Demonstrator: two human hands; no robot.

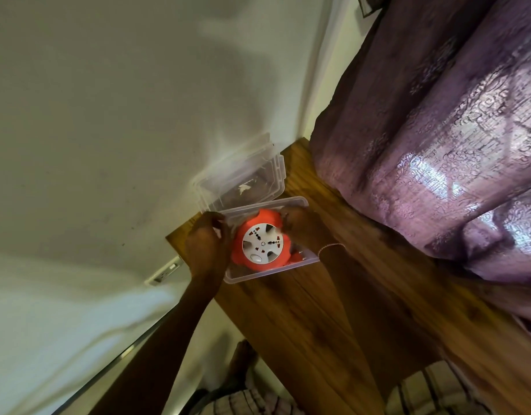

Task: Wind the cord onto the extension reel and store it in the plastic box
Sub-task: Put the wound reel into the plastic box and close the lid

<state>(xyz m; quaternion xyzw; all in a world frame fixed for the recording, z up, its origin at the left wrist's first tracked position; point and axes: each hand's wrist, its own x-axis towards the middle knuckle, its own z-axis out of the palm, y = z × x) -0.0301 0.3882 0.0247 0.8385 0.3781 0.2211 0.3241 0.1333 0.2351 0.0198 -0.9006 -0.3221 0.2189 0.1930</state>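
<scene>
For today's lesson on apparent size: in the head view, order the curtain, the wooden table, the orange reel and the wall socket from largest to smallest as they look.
1. Curtain
2. Wooden table, though the wide lens makes these two unsure
3. Orange reel
4. Wall socket

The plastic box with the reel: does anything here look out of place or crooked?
Little stands out. The orange reel lies flat inside the clear plastic box, socket face up, with the left hand and right hand at its sides. The box sits askew to the wooden table edge, and its lid leans open against the wall.
</scene>
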